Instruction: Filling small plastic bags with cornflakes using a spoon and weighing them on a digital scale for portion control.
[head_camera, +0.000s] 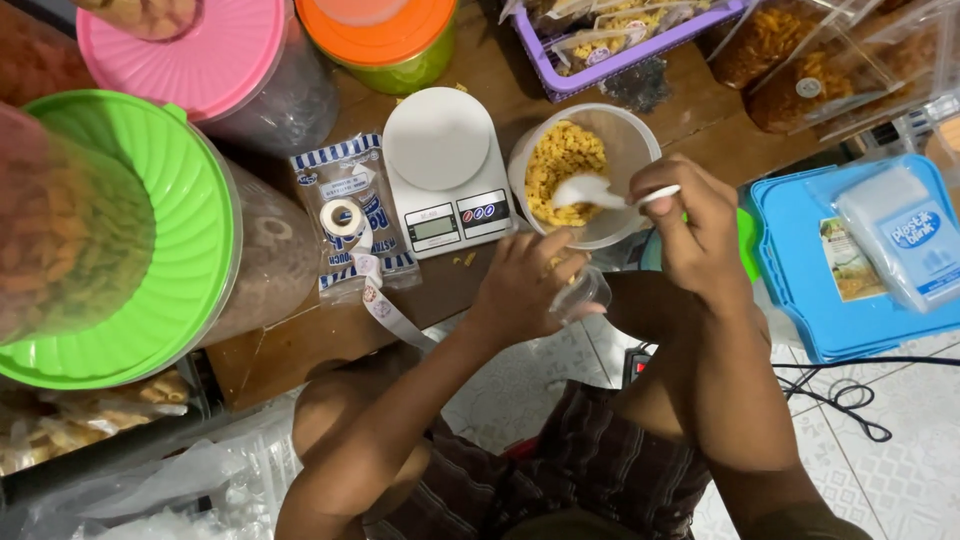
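Right hand (695, 225) pinching a white spoon (590, 190), scoop pointing left into the bowl (630, 140) of yellow snacks (560, 165). Left hand (525, 280) curled around a clear cup (580, 293), just below the bowl.

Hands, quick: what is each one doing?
Left hand: closed around a small clear plastic bag.
Right hand: closed on a white spoon over the bowl.

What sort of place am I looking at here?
Probably a home snack-packing spot: a white digital kitchen scale on a low wooden table, big lidded plastic snack jars, and a white bowl of yellow snacks the right hand is spooning from.
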